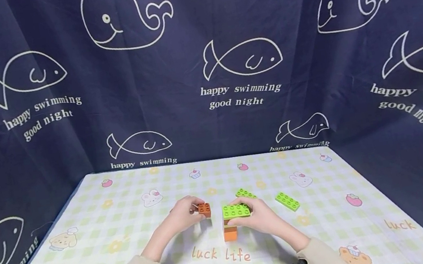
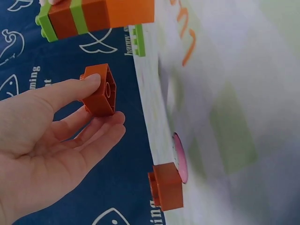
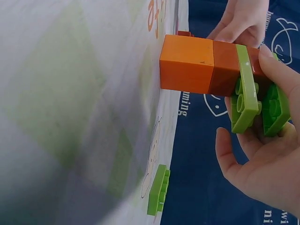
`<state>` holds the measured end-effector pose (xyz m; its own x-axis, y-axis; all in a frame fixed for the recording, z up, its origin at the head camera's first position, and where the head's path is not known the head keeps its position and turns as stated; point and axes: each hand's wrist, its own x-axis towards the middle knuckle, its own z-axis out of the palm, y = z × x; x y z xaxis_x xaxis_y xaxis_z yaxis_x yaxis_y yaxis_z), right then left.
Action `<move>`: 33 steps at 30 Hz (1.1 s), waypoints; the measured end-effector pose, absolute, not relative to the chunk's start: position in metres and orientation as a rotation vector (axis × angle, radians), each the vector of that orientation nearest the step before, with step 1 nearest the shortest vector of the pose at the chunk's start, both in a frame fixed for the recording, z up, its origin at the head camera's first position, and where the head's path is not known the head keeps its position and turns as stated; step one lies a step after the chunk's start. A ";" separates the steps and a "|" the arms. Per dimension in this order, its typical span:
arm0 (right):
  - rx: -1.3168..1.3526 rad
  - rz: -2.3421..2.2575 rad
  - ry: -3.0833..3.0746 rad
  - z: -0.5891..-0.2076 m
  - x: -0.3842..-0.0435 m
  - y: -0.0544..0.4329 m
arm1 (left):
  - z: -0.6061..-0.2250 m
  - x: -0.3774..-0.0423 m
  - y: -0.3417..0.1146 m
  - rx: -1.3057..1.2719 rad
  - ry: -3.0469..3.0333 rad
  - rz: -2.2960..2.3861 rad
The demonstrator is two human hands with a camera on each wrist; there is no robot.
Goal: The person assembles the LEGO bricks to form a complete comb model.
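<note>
My left hand (image 1: 187, 212) pinches a reddish-brown toy brick (image 2: 99, 91) between thumb and fingertips, its hollow underside showing in the left wrist view. Just right of it in the head view, an upright tower of toy bricks (image 3: 187, 63) rises from the tablecloth. Orange forms its base, with brown bricks and green plates layered above. My right hand (image 1: 259, 214) grips the tower near its top green plate (image 1: 235, 211), thumb on the near side and fingers behind. In the right wrist view, both green plates jut out past the brown bricks toward the palm.
A second reddish-brown brick (image 2: 169, 186) sits on the cloth beyond my left hand. Two loose green plates lie past the right hand: one (image 1: 244, 192) partly hidden behind it, another (image 1: 287, 201) farther right. Dark blue curtains (image 1: 194, 130) border the checked tablecloth (image 1: 98, 233).
</note>
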<state>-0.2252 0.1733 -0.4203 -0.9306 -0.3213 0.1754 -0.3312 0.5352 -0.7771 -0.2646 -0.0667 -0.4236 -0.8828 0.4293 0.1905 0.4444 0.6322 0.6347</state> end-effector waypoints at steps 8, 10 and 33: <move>0.587 1.407 -2.740 -0.419 -0.226 0.173 | -0.416 -0.259 -0.062 -0.801 -2.759 -1.153; 0.584 1.405 -2.741 -0.419 -0.225 0.173 | -0.415 -0.258 -0.061 -0.816 -2.740 -1.165; 0.624 1.396 -2.719 -0.423 -0.228 0.175 | -0.399 -0.245 -0.044 -0.829 -2.537 -1.423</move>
